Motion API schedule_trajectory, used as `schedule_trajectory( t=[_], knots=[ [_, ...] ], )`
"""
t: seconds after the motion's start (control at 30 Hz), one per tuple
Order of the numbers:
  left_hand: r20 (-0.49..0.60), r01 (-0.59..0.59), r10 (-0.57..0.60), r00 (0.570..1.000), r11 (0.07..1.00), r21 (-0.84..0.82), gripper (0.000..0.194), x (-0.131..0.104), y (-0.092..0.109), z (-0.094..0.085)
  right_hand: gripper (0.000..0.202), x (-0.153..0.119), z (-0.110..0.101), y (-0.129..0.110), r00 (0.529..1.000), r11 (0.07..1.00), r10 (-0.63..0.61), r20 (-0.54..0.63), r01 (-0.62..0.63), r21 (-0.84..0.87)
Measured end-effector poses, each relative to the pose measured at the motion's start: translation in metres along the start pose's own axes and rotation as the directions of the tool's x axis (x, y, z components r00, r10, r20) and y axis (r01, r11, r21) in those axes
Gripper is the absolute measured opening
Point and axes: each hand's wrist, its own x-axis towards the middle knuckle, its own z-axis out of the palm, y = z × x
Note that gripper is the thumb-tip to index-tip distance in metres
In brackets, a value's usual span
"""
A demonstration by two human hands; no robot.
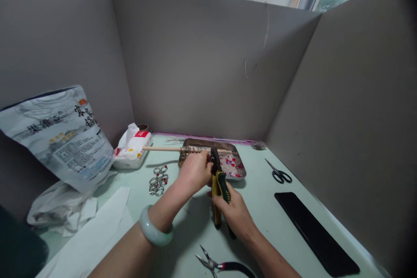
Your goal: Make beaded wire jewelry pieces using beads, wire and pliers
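Right of the metal tray [208,143], a lane of worktop [257,176] runs to the scissors [275,170]; left of it, a wooden stick [163,149], beaded rings [158,180] and tissue pack [133,147] obstruct; behind, a grey panel [195,61] rises.

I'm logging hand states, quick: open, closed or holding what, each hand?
Left hand: curled beside the head of the yellow-and-green pliers; what it holds, if anything, cannot be told.
Right hand: closed, holding those pliers.

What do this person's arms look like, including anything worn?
The left forearm wears a thick, smooth, pale grey-green round bangle; the right forearm shows none. No sleeves are visible. Neither the left grip nor the right grip wears a glove.
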Motion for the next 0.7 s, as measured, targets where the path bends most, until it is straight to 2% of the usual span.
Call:
schedule_trajectory(
  t=[0.17,0.37,0.47,0.7],
  knots=[
    [0.018,0.009,-0.008,1.000,0.999,-0.032,0.013,0.0017,-0.0014,0.0015,0.039,-0.0011,0.0005,-0.0009,1.000,1.000,0.000,0.006,0.000,-0.005],
    [-0.034,0.021,-0.019,0.999,0.998,0.060,0.015,0.0002,0.0015,-0.0011,0.039,-0.0021,0.0013,-0.0006,1.000,0.999,0.003,0.025,-0.002,-0.041],
    [-0.023,0.009,-0.008,1.000,0.997,0.075,0.015,-0.0007,0.0016,-0.0013,0.040,-0.0024,0.0017,0.0012,1.000,0.999,0.002,0.023,-0.001,-0.047],
    [0.035,0.032,-0.030,0.999,0.999,-0.038,0.011,0.0008,-0.0012,0.0020,0.042,-0.0022,0.0025,0.0058,1.000,1.000,0.016,0.016,-0.016,-0.015]
  ],
)
